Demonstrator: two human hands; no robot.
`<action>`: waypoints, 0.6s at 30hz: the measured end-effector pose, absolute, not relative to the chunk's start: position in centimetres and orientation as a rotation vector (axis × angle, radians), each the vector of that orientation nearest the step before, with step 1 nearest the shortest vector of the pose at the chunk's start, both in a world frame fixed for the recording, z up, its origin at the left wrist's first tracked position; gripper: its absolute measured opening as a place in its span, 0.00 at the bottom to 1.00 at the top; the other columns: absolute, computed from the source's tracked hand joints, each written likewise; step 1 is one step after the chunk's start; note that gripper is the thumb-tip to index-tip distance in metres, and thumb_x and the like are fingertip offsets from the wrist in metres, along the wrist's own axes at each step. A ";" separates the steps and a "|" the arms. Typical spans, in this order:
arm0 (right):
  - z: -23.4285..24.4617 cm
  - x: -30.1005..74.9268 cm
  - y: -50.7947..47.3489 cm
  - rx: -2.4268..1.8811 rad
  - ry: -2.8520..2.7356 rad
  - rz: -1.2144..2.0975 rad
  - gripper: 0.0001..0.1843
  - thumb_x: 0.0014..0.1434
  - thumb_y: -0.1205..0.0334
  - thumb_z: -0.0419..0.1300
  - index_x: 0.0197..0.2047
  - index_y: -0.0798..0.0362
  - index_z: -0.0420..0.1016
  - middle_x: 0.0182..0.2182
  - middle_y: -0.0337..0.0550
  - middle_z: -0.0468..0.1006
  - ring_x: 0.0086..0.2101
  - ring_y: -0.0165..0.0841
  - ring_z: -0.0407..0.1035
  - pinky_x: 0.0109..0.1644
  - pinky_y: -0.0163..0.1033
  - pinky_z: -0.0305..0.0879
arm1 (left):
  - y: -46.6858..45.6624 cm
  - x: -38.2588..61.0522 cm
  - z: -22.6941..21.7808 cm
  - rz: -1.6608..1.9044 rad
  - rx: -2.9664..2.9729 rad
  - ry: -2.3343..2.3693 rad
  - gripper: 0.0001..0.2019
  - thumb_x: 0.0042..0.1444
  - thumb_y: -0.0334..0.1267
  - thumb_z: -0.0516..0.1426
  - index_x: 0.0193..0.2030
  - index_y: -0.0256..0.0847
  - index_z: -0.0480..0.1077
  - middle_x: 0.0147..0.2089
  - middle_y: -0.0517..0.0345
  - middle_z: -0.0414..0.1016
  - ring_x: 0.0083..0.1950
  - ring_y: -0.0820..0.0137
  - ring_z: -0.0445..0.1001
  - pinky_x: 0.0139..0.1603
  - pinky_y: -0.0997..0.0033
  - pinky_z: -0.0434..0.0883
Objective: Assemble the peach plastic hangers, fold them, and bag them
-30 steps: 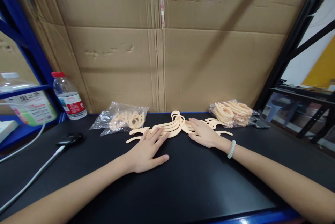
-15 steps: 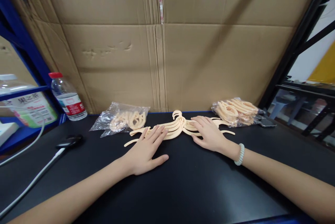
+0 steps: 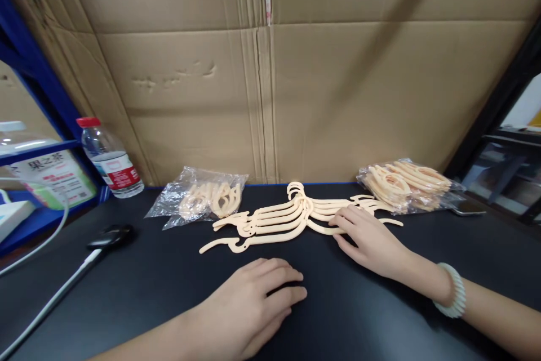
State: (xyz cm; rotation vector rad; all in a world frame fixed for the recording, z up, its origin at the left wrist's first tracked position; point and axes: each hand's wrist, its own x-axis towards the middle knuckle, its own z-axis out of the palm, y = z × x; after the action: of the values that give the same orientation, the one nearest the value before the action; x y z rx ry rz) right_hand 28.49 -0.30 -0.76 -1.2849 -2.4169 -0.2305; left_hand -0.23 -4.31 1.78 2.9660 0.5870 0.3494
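Several cream plastic clothes hangers [image 3: 279, 237] lie flat in a stack on the black table, hooks at the far side. Their arms fan out to left and right. My right hand [image 3: 367, 237] rests over the right arms, fingertips touching the nearest hanger and covering part of it. Its fingers are spread, not visibly wrapped round anything. Closer to me, my left hand [image 3: 264, 299] is apart from the stack, low over the table. It holds nothing, its fingers loosely bent and slightly apart.
A clear plastic bag [image 3: 169, 197] with cream hanger parts lies to the left. Another bag of hangers [image 3: 397, 183] is at right, beside a phone [image 3: 469, 209]. Further left are a water bottle [image 3: 116, 164] and a black device [image 3: 112, 235] on a white cable. Cardboard [image 3: 169, 96] stands behind.
My left hand has come off the hangers' left arms and moved back towards me. My right hand stays on the right side of the stack. The view has tilted down.
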 end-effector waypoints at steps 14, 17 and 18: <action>1.7 33.1 -1.0 -1.292 -2.564 -0.037 0.15 0.61 0.58 0.56 0.50 0.48 0.73 0.46 0.48 0.76 0.45 0.43 0.72 0.50 0.51 0.70 | -3.9 -0.5 1.3 0.350 2.795 0.760 0.18 0.62 0.31 0.51 0.58 0.40 0.67 0.60 0.50 0.69 0.62 0.63 0.65 0.64 0.64 0.66; 1.8 33.1 -1.2 -1.271 -2.558 -0.029 0.15 0.61 0.57 0.56 0.51 0.48 0.74 0.47 0.48 0.76 0.46 0.43 0.72 0.51 0.51 0.70 | -3.8 -0.4 1.4 0.329 2.788 0.761 0.18 0.62 0.32 0.51 0.58 0.40 0.66 0.60 0.50 0.69 0.62 0.63 0.65 0.64 0.63 0.65; 1.7 32.9 -1.3 -1.264 -2.557 -0.033 0.16 0.61 0.57 0.56 0.51 0.48 0.73 0.48 0.48 0.76 0.47 0.43 0.72 0.51 0.52 0.70 | -3.8 -0.4 1.4 0.327 2.786 0.765 0.18 0.62 0.32 0.51 0.58 0.40 0.66 0.60 0.50 0.69 0.62 0.62 0.65 0.64 0.62 0.65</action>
State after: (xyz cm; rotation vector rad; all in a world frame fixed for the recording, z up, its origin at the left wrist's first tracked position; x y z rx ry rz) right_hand 32.90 -1.27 1.69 -1.2642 -2.5571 -0.0325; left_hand -0.39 -3.83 1.40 2.7861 0.7646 0.3274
